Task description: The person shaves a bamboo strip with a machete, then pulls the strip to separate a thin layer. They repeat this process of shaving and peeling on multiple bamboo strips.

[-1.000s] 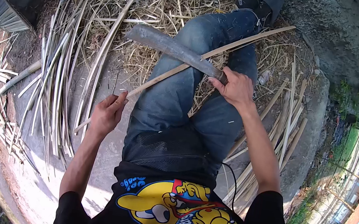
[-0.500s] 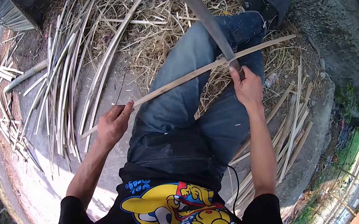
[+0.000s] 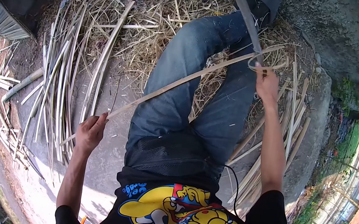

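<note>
My left hand (image 3: 90,133) is closed around the lower end of a long bamboo strip (image 3: 172,85), which slants up to the right across my jeans-covered legs (image 3: 173,60). In my right hand (image 3: 267,84) is a machete (image 3: 247,22), its blade pointing up toward my shoe (image 3: 256,3). The blade's lower part crosses the strip near its far end. A thin curled shaving (image 3: 275,66) sits by the blade and my right thumb. The machete's handle is mostly hidden in my fingers.
Long split bamboo strips (image 3: 64,90) lie on the concrete at left, and more strips (image 3: 297,115) lie at right. Shavings (image 3: 158,2) cover the ground around my feet. A rough wall (image 3: 339,34) stands beyond. A bamboo pole (image 3: 23,84) lies far left.
My right hand and the machete have moved right along the strip toward its far end, and a curled shaving now shows there. My left hand has shifted left and down with the strip.
</note>
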A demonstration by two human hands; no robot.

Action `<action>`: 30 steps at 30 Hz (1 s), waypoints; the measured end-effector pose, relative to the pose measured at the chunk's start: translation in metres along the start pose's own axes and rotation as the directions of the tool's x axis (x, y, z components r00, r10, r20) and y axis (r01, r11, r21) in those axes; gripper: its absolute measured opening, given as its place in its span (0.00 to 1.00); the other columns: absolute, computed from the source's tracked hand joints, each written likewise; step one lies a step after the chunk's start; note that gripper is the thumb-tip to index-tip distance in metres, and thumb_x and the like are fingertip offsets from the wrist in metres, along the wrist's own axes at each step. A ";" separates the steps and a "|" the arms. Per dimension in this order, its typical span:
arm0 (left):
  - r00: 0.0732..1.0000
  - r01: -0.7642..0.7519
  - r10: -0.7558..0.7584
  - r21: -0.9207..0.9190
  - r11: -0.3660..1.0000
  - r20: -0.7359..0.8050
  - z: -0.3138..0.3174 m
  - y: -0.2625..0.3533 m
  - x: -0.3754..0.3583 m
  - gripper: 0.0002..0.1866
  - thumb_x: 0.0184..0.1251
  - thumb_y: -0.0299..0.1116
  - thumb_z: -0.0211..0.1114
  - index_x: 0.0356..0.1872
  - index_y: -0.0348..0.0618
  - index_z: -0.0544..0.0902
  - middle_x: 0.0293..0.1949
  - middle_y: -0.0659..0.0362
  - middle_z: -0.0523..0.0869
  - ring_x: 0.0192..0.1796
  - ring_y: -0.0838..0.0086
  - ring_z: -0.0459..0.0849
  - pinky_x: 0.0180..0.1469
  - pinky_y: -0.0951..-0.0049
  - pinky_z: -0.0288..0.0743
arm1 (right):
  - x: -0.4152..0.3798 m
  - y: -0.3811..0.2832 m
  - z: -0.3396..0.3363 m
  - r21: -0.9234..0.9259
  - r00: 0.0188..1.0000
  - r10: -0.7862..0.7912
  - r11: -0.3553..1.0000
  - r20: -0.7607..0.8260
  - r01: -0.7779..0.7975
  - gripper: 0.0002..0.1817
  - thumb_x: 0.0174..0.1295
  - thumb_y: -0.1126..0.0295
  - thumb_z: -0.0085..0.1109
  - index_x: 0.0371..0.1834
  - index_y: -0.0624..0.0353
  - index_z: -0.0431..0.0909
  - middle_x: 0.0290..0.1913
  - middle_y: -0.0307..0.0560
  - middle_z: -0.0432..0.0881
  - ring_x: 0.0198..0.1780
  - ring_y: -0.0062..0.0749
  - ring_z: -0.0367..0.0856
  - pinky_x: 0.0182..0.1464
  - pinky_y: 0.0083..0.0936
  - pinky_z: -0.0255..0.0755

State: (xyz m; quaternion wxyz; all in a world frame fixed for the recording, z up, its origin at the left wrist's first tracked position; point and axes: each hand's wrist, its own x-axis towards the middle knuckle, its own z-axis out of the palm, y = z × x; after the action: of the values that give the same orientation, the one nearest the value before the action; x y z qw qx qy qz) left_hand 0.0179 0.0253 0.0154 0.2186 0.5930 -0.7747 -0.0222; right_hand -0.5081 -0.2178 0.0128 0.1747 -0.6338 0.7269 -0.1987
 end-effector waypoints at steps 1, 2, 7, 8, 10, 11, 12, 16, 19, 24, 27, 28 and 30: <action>1.000 -0.025 0.025 0.008 1.000 0.017 -0.007 0.005 0.011 0.20 0.61 0.25 0.73 0.56 0.49 0.87 0.26 0.60 0.82 0.24 0.65 0.83 0.24 0.64 0.76 | 0.014 0.014 -0.017 -0.062 0.993 0.121 0.991 -0.004 -0.121 0.31 0.74 0.41 0.52 0.37 0.63 0.84 0.29 0.64 0.84 0.38 0.64 0.84 0.40 0.49 0.74; 0.998 -0.056 0.055 0.016 0.998 0.032 -0.010 0.006 0.021 0.20 0.61 0.25 0.74 0.56 0.49 0.87 0.26 0.60 0.82 0.24 0.65 0.83 0.23 0.63 0.76 | 0.027 0.039 -0.021 -0.077 0.996 0.038 0.996 -0.077 -0.044 0.34 0.74 0.40 0.49 0.36 0.65 0.85 0.30 0.67 0.83 0.39 0.64 0.84 0.43 0.49 0.74; 0.997 -0.038 0.038 0.007 0.999 0.073 0.003 -0.006 0.046 0.17 0.61 0.27 0.73 0.52 0.50 0.88 0.27 0.61 0.83 0.24 0.64 0.84 0.23 0.63 0.77 | 0.018 0.044 -0.028 0.006 0.994 0.027 1.000 -0.108 -0.027 0.35 0.74 0.41 0.51 0.34 0.70 0.83 0.26 0.65 0.82 0.34 0.62 0.83 0.40 0.46 0.73; 0.997 -0.051 0.051 0.012 0.999 0.059 0.005 0.000 0.050 0.16 0.61 0.27 0.73 0.52 0.51 0.88 0.27 0.61 0.83 0.24 0.64 0.84 0.23 0.63 0.78 | 0.005 0.029 -0.020 0.127 0.996 0.029 0.992 -0.089 -0.017 0.34 0.74 0.42 0.52 0.33 0.70 0.83 0.25 0.63 0.81 0.32 0.61 0.82 0.39 0.45 0.73; 0.997 -0.046 0.044 0.029 0.999 0.063 0.008 0.013 0.059 0.15 0.62 0.28 0.73 0.50 0.51 0.89 0.27 0.61 0.83 0.23 0.64 0.84 0.24 0.62 0.78 | -0.032 -0.033 -0.017 0.104 0.988 -0.007 0.995 0.155 -0.010 0.33 0.74 0.42 0.54 0.30 0.68 0.81 0.24 0.63 0.81 0.30 0.59 0.83 0.36 0.46 0.73; 0.996 -0.064 0.062 0.027 0.998 0.063 0.010 0.011 0.064 0.15 0.62 0.28 0.73 0.50 0.51 0.89 0.27 0.61 0.83 0.23 0.64 0.84 0.24 0.62 0.78 | -0.048 -0.047 -0.002 -0.003 0.976 -0.081 0.997 0.204 0.083 0.34 0.71 0.38 0.55 0.33 0.65 0.81 0.26 0.64 0.83 0.34 0.62 0.86 0.38 0.50 0.76; 0.996 -0.088 0.086 0.030 0.996 0.037 0.011 0.006 0.065 0.14 0.62 0.28 0.73 0.50 0.51 0.89 0.26 0.61 0.83 0.23 0.64 0.83 0.24 0.62 0.78 | -0.064 -0.064 0.006 -0.043 0.950 -0.130 0.988 0.285 0.149 0.35 0.68 0.34 0.55 0.36 0.62 0.82 0.27 0.64 0.84 0.37 0.65 0.86 0.41 0.55 0.78; 0.996 -0.088 0.087 0.027 0.996 0.027 -0.010 -0.041 0.031 0.14 0.60 0.23 0.71 0.48 0.46 0.89 0.24 0.58 0.80 0.22 0.63 0.81 0.22 0.61 0.74 | -0.063 -0.053 -0.006 -0.158 0.965 -0.135 0.972 0.223 0.172 0.34 0.68 0.34 0.54 0.38 0.60 0.82 0.28 0.64 0.84 0.37 0.65 0.86 0.40 0.55 0.78; 0.999 -0.023 0.024 -0.013 1.000 0.035 -0.030 -0.073 -0.007 0.12 0.61 0.21 0.70 0.46 0.41 0.88 0.24 0.55 0.81 0.21 0.62 0.81 0.22 0.62 0.73 | 0.013 0.101 -0.038 -0.023 0.970 0.154 0.987 -0.189 -0.162 0.38 0.72 0.36 0.51 0.29 0.69 0.80 0.24 0.63 0.82 0.28 0.61 0.83 0.33 0.50 0.73; 0.953 0.294 -0.259 -0.264 0.919 0.159 -0.025 -0.058 -0.016 0.05 0.67 0.23 0.66 0.38 0.32 0.87 0.20 0.52 0.80 0.18 0.69 0.78 0.22 0.68 0.67 | 0.018 0.283 -0.101 0.915 0.549 0.836 0.222 -0.001 -0.337 0.32 0.74 0.33 0.45 0.31 0.54 0.69 0.19 0.36 0.66 0.17 0.25 0.66 0.19 0.27 0.67; 0.771 0.595 -0.363 -0.385 0.706 0.524 -0.009 -0.046 -0.004 0.13 0.76 0.33 0.64 0.36 0.31 0.87 0.19 0.59 0.77 0.20 0.82 0.71 0.22 0.73 0.62 | -0.030 0.267 -0.115 0.941 0.592 0.806 0.202 -0.002 -0.271 0.30 0.73 0.34 0.48 0.31 0.51 0.68 0.19 0.35 0.65 0.18 0.23 0.66 0.20 0.26 0.67; 0.747 0.629 -0.360 -0.420 0.654 0.559 -0.008 -0.040 0.006 0.14 0.76 0.34 0.63 0.35 0.32 0.87 0.19 0.61 0.77 0.21 0.83 0.71 0.23 0.73 0.63 | -0.045 0.251 -0.113 0.941 0.612 0.791 0.187 0.025 -0.281 0.29 0.72 0.34 0.50 0.31 0.50 0.67 0.19 0.35 0.65 0.18 0.23 0.66 0.20 0.25 0.66; 0.704 0.685 -0.341 -0.470 0.556 0.623 -0.006 -0.020 0.031 0.16 0.78 0.37 0.63 0.35 0.35 0.87 0.19 0.65 0.77 0.23 0.83 0.71 0.25 0.74 0.63 | -0.065 0.199 -0.108 0.933 0.615 0.786 0.167 0.069 -0.318 0.27 0.69 0.36 0.56 0.31 0.49 0.67 0.20 0.34 0.66 0.18 0.21 0.66 0.21 0.24 0.64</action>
State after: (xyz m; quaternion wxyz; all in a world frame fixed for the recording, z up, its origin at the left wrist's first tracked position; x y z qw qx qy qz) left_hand 0.0317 -0.0078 0.0250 0.2089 0.6534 -0.5228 -0.5060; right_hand -0.7234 -0.1232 0.0045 0.3720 -0.0525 0.7055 -0.6009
